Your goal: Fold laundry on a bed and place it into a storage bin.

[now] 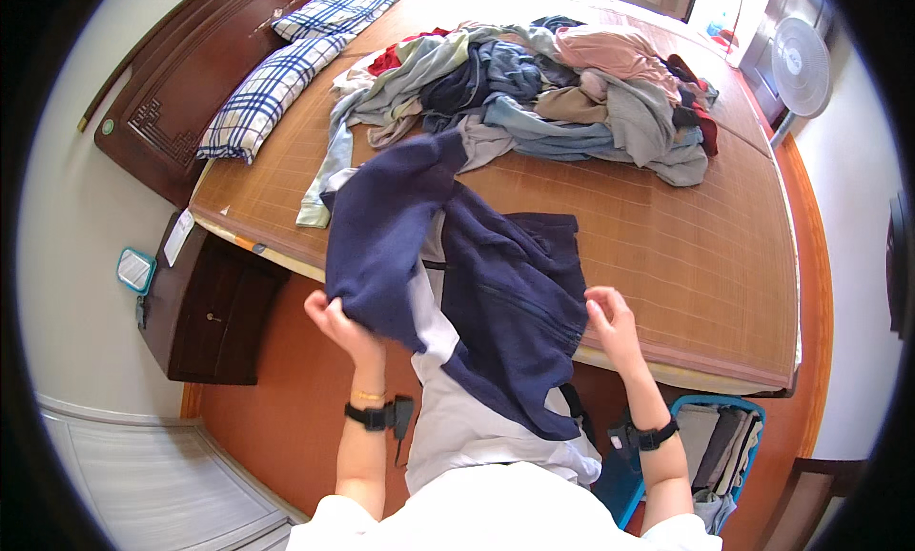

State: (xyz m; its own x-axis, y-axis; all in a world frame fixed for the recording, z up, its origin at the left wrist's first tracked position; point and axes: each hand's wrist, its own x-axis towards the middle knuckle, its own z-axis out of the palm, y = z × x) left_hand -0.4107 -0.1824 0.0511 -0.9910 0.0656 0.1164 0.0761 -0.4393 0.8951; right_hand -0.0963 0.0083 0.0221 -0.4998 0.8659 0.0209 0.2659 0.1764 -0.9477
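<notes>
The left hand [341,324] is closed on a fold of the navy jacket [477,275], pinching the cloth at its lower left edge. The right hand [610,322] grips the jacket's right edge, fingers curled into the fabric near a zip line. Both wrists carry black bands, and a thin gold bracelet sits on the left wrist.

The jacket hangs between the two hands at the near edge of the bed [686,255], partly draped over that edge and partly lifted above it; one sleeve runs up across the bed's woven mat toward the clothes pile [562,93]. A pale grey lining or panel shows under the navy cloth.

The pile lies at the far middle of the bed, a tangle of blue, grey, pink, tan and red garments. Two checked pillows [286,65] lie at the bed's far left, against the dark wooden headboard [181,84]. A dark nightstand [205,308] stands left of the bed. A blue-rimmed basket [729,441] with folded clothes sits on the floor below the bed's near right corner. A white fan [799,70] stands beyond the bed's far right corner.
</notes>
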